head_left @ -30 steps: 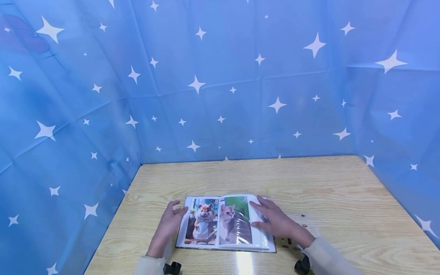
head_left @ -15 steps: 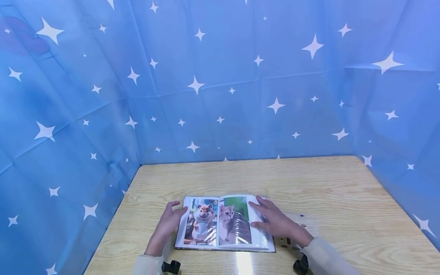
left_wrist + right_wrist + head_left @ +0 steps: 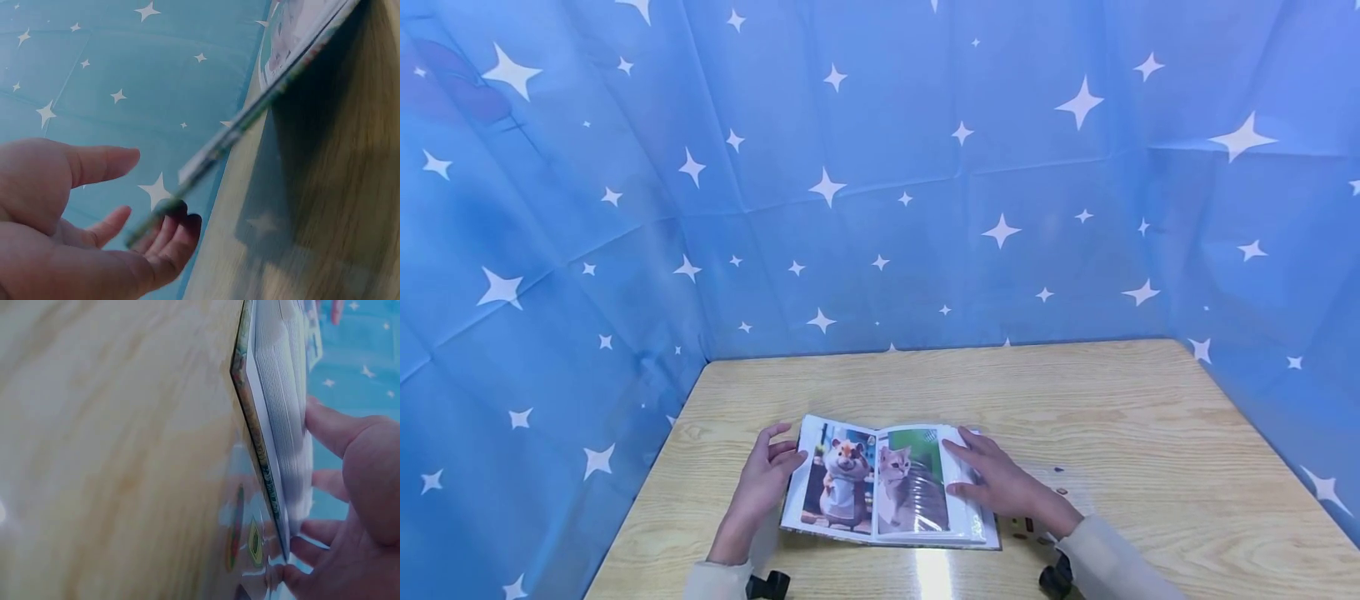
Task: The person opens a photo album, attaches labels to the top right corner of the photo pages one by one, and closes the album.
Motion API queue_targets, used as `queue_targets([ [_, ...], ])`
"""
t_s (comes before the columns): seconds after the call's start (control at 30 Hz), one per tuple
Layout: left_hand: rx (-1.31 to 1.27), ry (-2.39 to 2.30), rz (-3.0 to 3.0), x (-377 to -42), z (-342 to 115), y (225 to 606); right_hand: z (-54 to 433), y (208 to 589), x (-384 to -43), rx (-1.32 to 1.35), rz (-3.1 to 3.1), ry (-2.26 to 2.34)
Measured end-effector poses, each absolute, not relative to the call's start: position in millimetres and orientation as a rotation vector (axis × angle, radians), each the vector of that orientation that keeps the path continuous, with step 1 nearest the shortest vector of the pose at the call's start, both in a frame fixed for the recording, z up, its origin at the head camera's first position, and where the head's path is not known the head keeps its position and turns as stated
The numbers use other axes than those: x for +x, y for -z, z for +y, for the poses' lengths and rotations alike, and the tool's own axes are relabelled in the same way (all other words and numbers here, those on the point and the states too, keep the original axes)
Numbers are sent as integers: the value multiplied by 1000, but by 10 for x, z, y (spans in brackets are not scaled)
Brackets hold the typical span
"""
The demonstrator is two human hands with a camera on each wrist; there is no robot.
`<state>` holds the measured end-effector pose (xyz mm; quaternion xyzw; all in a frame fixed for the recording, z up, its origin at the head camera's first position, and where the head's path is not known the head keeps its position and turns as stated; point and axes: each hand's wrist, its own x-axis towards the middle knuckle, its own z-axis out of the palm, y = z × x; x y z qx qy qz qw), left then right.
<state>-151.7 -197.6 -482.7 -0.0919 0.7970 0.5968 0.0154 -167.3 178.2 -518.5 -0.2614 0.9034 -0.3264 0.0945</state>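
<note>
An opened photo album (image 3: 874, 537) lies on the table, a hamster picture (image 3: 844, 479) on its left page and a cat picture (image 3: 912, 483) on its right. The album's left side is tilted up from the table. My left hand (image 3: 763, 479) is at that raised edge; in the left wrist view, its fingers (image 3: 178, 240) touch the cover (image 3: 228, 140) near a corner while the thumb stands apart. My right hand (image 3: 1000, 479) rests with spread fingers on the right-hand pages. A thick stack of page edges (image 3: 284, 406) faces the right wrist camera.
A clear sheet or bag with small coloured pieces (image 3: 255, 542) lies on the wooden table (image 3: 1075, 400) beside the album, partly under my right forearm. Blue star-printed curtains (image 3: 880, 167) hang behind the table and at both sides.
The album's left side has risen from lying flat to a tilt, with my left hand at its edge. My right hand has stayed in place on the right pages.
</note>
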Motion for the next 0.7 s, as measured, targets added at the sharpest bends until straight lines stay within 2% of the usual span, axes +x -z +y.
queue_targets([
  [0.3,-235,-1904,2481,-1517,-1910,4770,1781,5187,-1671,-748,2662,982],
  [0.7,11,-1899,2492,-1484,-1734,4633,1782,5166,-1664,-769,2658,988],
])
